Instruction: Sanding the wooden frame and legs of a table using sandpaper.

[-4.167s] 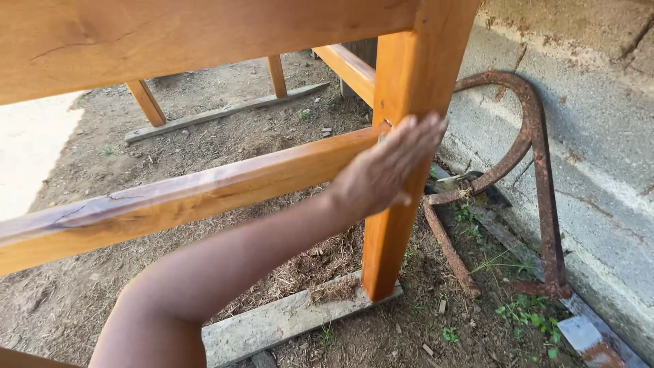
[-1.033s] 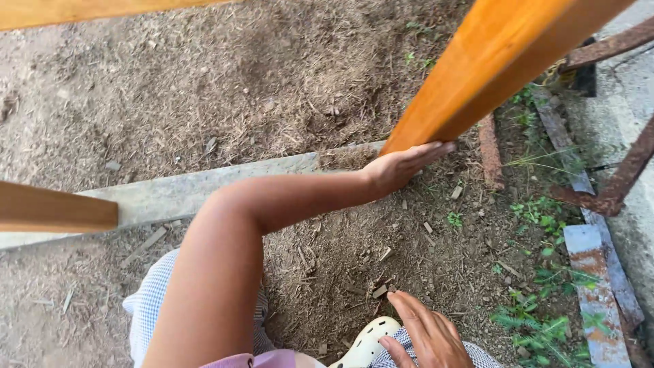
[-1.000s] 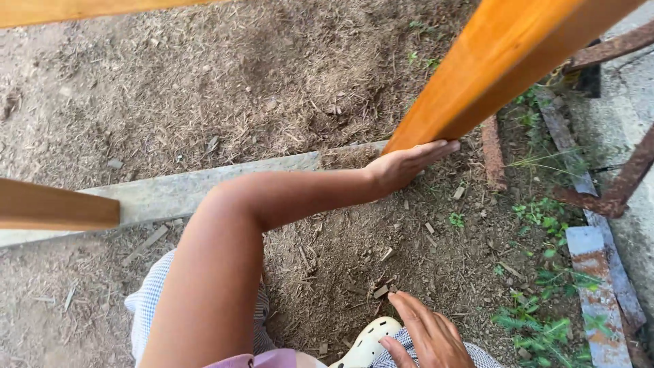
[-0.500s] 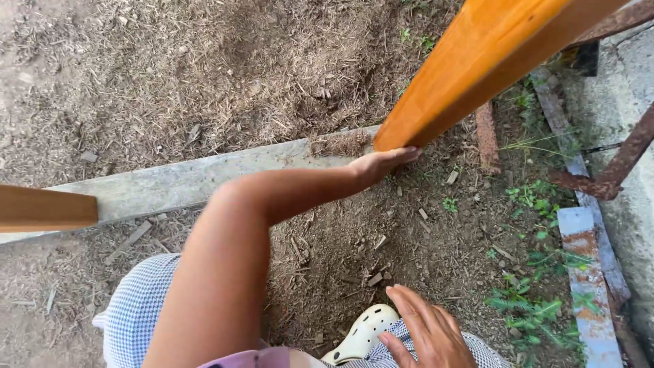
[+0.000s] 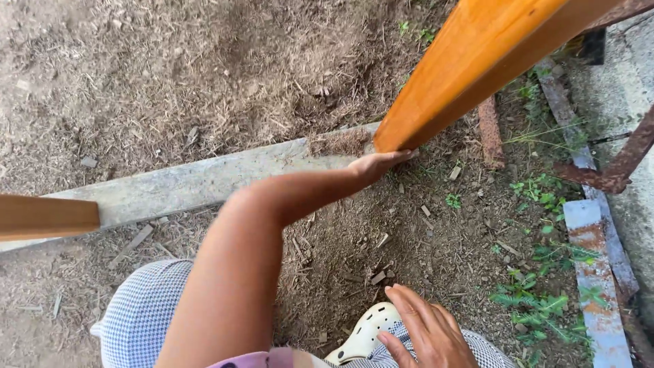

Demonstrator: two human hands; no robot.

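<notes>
My left hand [image 5: 377, 164] reaches forward, fingers flat and together, touching the bottom end of the slanted orange wooden post [image 5: 470, 61]. The post's foot rests on a pale grey plank [image 5: 197, 180] lying on the dirt. My right hand [image 5: 428, 334] rests with its fingers spread on my checked trouser knee, beside a white perforated clog [image 5: 361, 334]. Neither hand holds anything.
An orange wooden rail end [image 5: 44, 217] juts in at the left. Rusty metal bars [image 5: 616, 170] and a rusty painted strip [image 5: 596, 272] lie along a concrete wall at the right, with green weeds [image 5: 538, 307]. The ground is dry dirt and chaff.
My left hand has slid down the post from its side to its foot. The view has tilted lower, and my right hand stays on my knee.
</notes>
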